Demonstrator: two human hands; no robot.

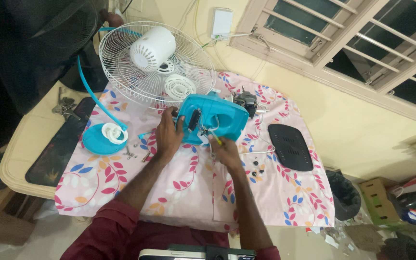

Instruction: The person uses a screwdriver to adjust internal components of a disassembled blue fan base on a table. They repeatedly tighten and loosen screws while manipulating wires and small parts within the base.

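Left hand [168, 136] on tilted blue housing [217, 118]

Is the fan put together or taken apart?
Taken apart: the wire guard, blue housing, motor and black cover lie separately on the table.

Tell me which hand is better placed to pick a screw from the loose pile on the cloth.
Probably the left. The left hand only steadies the blue fan housing, and the loose screws lie just to its left. The right hand holds a small tool at the wiring, farther away.
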